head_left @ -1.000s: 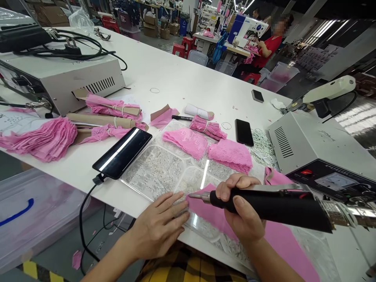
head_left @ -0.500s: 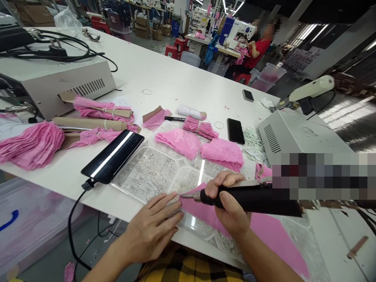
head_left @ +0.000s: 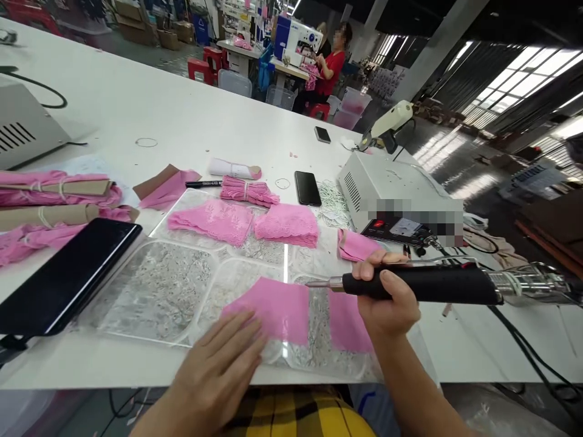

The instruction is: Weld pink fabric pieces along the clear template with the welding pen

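Note:
My right hand (head_left: 387, 291) is wrapped round a black-handled tool (head_left: 437, 284) with a thin metal tip, which points left just above the gap between two pink fabric pieces. My left hand (head_left: 223, 358) lies flat, fingers stretched, on the lower left part of the left pink piece (head_left: 282, 309). The right pink piece (head_left: 348, 321) lies partly behind my right hand. Both rest on a clear template sheet (head_left: 155, 291) with rounded outlines. Two stacks of pink lace, a left one (head_left: 212, 220) and a right one (head_left: 286, 224), sit at its far side.
A large black phone-like device (head_left: 68, 273) lies at the left, near pink bundles (head_left: 50, 188). Beyond the sheet are a marker (head_left: 203, 184), a tied pink bundle (head_left: 248, 190) and a phone (head_left: 307, 188). A grey box (head_left: 396, 188) stands right; a person in red sits farther back.
The view has turned right. The tool tip has moved away from my left fingers, and the pink fabric, earlier one long stretch, now shows as two pieces with a gap.

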`<state>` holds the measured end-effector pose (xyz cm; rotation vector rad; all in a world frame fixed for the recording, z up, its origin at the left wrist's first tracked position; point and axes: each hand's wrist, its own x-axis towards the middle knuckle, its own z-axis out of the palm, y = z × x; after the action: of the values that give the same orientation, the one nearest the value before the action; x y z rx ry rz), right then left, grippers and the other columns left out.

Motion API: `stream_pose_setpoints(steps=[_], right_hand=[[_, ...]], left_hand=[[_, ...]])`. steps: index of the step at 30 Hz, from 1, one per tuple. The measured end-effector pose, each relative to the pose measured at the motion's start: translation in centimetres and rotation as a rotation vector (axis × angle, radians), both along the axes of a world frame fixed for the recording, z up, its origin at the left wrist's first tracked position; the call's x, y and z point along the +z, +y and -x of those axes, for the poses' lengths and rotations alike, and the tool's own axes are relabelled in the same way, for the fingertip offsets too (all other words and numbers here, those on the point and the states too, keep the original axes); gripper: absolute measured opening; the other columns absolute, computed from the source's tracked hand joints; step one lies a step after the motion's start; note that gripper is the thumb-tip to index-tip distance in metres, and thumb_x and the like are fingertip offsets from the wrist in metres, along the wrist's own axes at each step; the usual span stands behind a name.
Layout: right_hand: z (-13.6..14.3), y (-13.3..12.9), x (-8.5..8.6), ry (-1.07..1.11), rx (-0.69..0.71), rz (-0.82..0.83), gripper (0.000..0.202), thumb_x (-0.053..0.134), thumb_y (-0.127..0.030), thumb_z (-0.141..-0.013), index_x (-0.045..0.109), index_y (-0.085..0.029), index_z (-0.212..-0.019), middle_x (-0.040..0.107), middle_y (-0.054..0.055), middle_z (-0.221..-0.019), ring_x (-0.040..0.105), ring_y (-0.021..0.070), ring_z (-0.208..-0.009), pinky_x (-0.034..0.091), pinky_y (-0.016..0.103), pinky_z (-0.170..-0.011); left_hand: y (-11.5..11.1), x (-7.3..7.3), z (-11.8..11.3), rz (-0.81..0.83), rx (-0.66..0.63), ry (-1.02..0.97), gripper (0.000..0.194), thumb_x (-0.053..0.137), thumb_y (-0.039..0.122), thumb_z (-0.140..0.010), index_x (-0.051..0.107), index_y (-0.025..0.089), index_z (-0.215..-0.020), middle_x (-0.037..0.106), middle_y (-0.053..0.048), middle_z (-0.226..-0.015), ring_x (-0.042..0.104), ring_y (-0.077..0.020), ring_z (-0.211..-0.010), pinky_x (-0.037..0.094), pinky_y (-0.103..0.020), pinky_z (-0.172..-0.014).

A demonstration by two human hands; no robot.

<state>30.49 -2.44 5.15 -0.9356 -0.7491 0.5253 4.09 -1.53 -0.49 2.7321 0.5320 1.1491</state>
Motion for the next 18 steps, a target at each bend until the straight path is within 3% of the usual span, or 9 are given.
stream_pose_setpoints(steps=[6, 10, 18], right_hand=[[1.5, 0.4, -1.2, -0.033, 0.1, -0.021, 0.013, 0.062, -0.022, -0.073, 0.057, -0.024, -0.085, 0.052, -0.002, -0.082, 0.053, 0.0094, -0.058, 0.051, 0.031, -0.059], [1.7, 0.4, -1.3, -0.064, 0.135, -0.001, 0.013, 0.06, -0.022, -0.076, 0.056, -0.025, -0.087, 0.052, -0.002, -0.084, 0.055, 0.01, -0.06, 0.052, 0.031, -0.058], [1.4, 0.3, -1.7, -0.082, 0.149, -0.011, 0.012, 0.06, -0.021, -0.077, 0.056, -0.024, -0.087, 0.052, -0.002, -0.083, 0.055, 0.01, -0.06, 0.051, 0.032, -0.058]], left_hand=[[-1.0, -0.1, -4.8, 0.013, -0.114, 0.099, 0.024, 0.053, 0.013, -0.091, 0.065, 0.01, -0.111, 0.068, -0.013, -0.117, 0.059, -0.026, -0.118, 0.048, -0.042, -0.103], [-1.4, -0.3, -5.3, 0.083, -0.185, 0.16, 0.024, 0.053, 0.018, -0.092, 0.064, 0.011, -0.112, 0.068, -0.013, -0.115, 0.059, -0.0255, -0.118, 0.05, -0.042, -0.101], [-1.3, -0.2, -5.1, 0.095, -0.199, 0.147, 0.023, 0.053, 0.019, -0.092, 0.064, 0.011, -0.111, 0.069, -0.012, -0.115, 0.061, -0.0257, -0.115, 0.049, -0.042, -0.101]])
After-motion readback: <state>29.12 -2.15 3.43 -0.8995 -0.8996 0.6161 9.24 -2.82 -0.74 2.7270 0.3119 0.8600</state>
